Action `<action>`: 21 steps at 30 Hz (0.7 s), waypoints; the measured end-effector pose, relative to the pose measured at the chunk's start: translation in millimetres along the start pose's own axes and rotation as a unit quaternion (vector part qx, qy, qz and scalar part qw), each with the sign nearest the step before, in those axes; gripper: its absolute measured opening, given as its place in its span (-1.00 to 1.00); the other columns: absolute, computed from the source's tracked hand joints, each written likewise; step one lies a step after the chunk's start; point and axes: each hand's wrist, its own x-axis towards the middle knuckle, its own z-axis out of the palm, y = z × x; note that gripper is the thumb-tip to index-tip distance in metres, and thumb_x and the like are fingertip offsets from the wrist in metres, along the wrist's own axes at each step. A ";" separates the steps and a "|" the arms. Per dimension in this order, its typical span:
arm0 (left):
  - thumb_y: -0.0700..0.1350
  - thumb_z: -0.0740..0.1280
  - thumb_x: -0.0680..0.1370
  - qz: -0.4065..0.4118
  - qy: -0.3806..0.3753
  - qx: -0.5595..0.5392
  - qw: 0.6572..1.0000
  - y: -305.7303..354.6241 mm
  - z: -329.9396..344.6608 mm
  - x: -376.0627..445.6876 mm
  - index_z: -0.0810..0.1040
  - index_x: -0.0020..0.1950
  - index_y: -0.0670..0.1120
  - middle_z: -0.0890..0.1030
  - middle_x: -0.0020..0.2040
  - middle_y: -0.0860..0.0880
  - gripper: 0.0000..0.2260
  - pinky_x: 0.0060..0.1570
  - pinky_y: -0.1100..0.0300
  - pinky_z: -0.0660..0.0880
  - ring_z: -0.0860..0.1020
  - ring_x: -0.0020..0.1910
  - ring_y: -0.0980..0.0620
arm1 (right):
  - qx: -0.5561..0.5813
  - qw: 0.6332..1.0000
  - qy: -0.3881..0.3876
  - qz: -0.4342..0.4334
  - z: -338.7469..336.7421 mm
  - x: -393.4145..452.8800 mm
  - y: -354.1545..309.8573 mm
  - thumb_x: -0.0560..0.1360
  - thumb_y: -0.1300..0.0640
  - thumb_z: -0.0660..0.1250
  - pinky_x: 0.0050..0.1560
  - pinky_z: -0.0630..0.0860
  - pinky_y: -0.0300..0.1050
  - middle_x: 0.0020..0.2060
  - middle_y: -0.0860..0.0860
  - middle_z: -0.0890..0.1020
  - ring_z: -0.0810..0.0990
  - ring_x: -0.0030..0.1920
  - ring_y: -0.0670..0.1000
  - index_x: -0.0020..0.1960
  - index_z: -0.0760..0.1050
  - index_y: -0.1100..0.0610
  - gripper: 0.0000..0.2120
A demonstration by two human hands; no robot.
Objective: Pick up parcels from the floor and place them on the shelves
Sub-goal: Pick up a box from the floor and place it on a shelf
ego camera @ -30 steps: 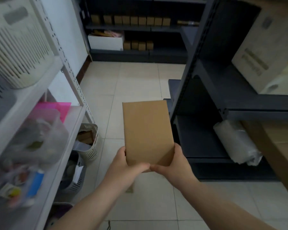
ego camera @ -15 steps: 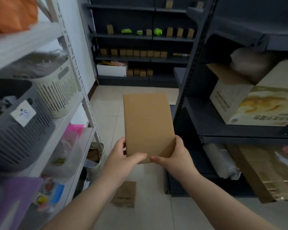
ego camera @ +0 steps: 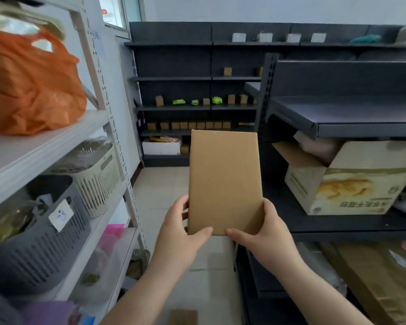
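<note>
A plain brown cardboard parcel (ego camera: 224, 181) stands upright in front of me at chest height. My left hand (ego camera: 182, 233) grips its lower left corner and my right hand (ego camera: 265, 238) grips its lower right corner, thumbs on the front face. Another brown parcel (ego camera: 183, 317) lies on the tiled floor below, at the bottom edge of the view. The dark shelf unit (ego camera: 333, 118) to my right has a bare upper shelf. The far dark shelves (ego camera: 192, 108) hold rows of small brown boxes.
A white rack (ego camera: 45, 146) on my left carries an orange bag (ego camera: 31, 83), a beige basket (ego camera: 99, 177) and a grey basket (ego camera: 38, 235). An open printed carton (ego camera: 347, 179) sits on the right unit's middle shelf. A narrow tiled aisle (ego camera: 159, 188) runs ahead.
The view has tilted upward, showing higher shelves and the orange bag. The parcel has risen with both hands still on its lower corners.
</note>
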 end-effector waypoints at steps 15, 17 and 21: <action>-0.30 0.37 0.42 0.100 0.029 0.002 0.995 47.5 -4.7 19.3 0.26 0.40 0.07 0.40 0.25 0.12 -0.38 -0.16 0.50 0.42 0.40 0.24 0.16 | 0.035 0.996 0.055 -0.067 -32.9 12.3 -39.1 0.26 0.02 0.53 0.02 0.37 -0.17 0.04 -0.15 0.42 0.40 0.07 -0.10 0.37 0.18 -0.02 -0.20; -0.31 0.37 0.42 0.115 0.037 -0.001 0.993 53.9 -6.3 21.3 0.27 0.40 0.07 0.41 0.25 0.12 -0.38 -0.16 0.51 0.42 0.40 0.24 0.16 | 0.048 0.994 0.062 -0.080 -34.7 12.7 -43.2 0.26 0.03 0.53 0.04 0.39 -0.17 0.06 -0.15 0.44 0.42 0.09 -0.09 0.36 0.19 -0.03 -0.21; -0.32 0.36 0.43 0.137 0.053 -0.012 0.989 64.2 -9.4 21.3 0.28 0.38 0.09 0.41 0.20 0.15 -0.39 -0.19 0.56 0.43 0.40 0.20 0.18 | 0.081 0.986 0.082 -0.120 -37.9 11.3 -50.3 0.25 0.06 0.53 -0.11 0.35 -0.32 -0.03 -0.29 0.43 0.43 -0.02 -0.21 0.21 0.20 -0.19 -0.31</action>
